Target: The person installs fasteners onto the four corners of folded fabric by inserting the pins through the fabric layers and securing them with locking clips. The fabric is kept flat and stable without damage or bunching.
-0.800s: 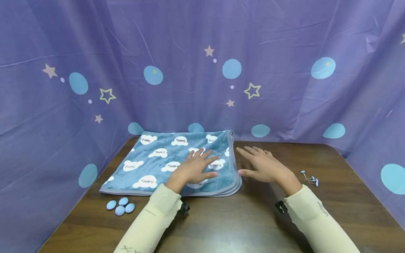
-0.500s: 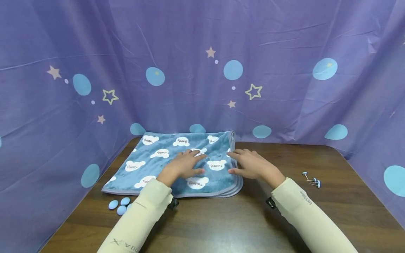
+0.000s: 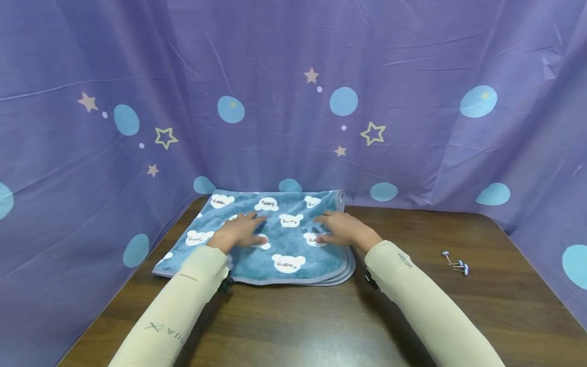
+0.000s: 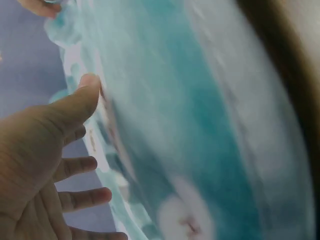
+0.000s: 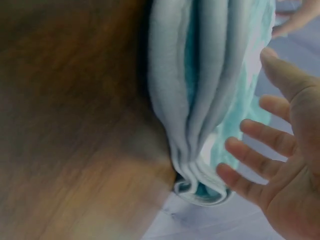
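A folded teal blanket with white bear heads and grey edging lies at the left of the table. My left hand is over its middle-left part, palm down. In the left wrist view that hand has its fingers spread, with the thumb tip close to the plush cloth. Over the blanket's right part is my right hand, fingers extended and pointing left. From the right wrist view, the blanket's stacked grey edges show beside the right hand, which holds nothing.
Several blue-headed pins lie on the right of the brown wooden table. A purple curtain with stars and blue dots hangs behind and along the sides.
Both hands have moved left, the right one from beside the blanket to over it. The left sleeve now hides the several light blue ovals near the blanket's front left corner.
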Motion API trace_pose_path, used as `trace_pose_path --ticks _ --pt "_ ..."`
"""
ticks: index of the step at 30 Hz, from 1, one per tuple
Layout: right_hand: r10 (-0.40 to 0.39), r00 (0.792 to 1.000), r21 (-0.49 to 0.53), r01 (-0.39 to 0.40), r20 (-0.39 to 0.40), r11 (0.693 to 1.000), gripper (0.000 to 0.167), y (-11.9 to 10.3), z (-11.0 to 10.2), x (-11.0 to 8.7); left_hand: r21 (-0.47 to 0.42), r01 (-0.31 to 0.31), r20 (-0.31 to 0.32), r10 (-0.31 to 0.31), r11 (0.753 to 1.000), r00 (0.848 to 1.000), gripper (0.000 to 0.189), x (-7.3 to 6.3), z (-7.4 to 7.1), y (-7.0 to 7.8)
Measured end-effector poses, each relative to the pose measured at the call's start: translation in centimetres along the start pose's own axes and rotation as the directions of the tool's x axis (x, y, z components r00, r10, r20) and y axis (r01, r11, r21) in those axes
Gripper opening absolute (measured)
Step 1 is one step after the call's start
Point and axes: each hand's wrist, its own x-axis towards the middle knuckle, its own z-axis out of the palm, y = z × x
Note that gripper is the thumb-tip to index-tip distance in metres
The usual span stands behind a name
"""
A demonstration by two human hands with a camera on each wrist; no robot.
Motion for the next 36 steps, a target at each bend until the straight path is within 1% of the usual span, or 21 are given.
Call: trace_pose_path --ticks 2,4,8,12,16,22,26,29,36 --pt "0.021 1.000 0.027 -0.021 0.013 0.999 0.067 0.4 0.3 0.4 -0.020 0.013 0.015 -0.012 1.000 1.000 0.081 0.2 0.2 -0.5" --pt "0.032 0.999 0.031 -0.033 0.040 0.999 0.070 0.6 0.5 0.7 -0.036 0.011 0.021 -0.011 0.999 1.000 0.084 0.5 0.4 -0.7" --pt "0.036 0.992 -0.003 -0.036 0.121 0.999 0.072 0.8 1.0 1.1 -0.042 0.009 0.018 -0.008 0.999 1.000 0.085 1.1 0.8 -0.9" --pt "0.045 0.984 -0.029 -0.040 0.170 0.999 0.070 0.8 1.1 1.2 -0.036 0.019 0.031 -0.018 0.999 0.999 0.083 1.5 0.9 -0.6" --pt "0.062 0.980 -0.037 -0.056 0.190 0.998 0.070 1.0 0.8 1.1 -0.032 0.036 0.050 -0.034 0.999 0.998 0.082 1.8 0.6 -0.2" --pt "0.064 0.975 -0.052 -0.054 0.211 0.997 0.073 1.4 0.6 1.1 -0.017 0.043 0.061 -0.042 0.999 0.997 0.078 2.2 0.4 0.2" --pt "0.075 0.975 -0.068 -0.061 0.211 0.996 0.073 2.0 0.6 0.9 -0.020 0.050 0.069 -0.049 0.999 0.996 0.078 2.3 0.2 0.6" --pt "0.074 0.975 -0.060 -0.063 0.208 0.996 0.073 2.3 0.6 0.7 -0.025 0.057 0.078 -0.055 0.998 0.995 0.078 2.4 0.1 1.0" --pt "0.070 0.975 -0.039 -0.064 0.210 0.997 0.074 3.1 1.0 0.0 -0.008 0.061 0.085 -0.060 0.998 0.995 0.078 2.7 0.6 1.8"
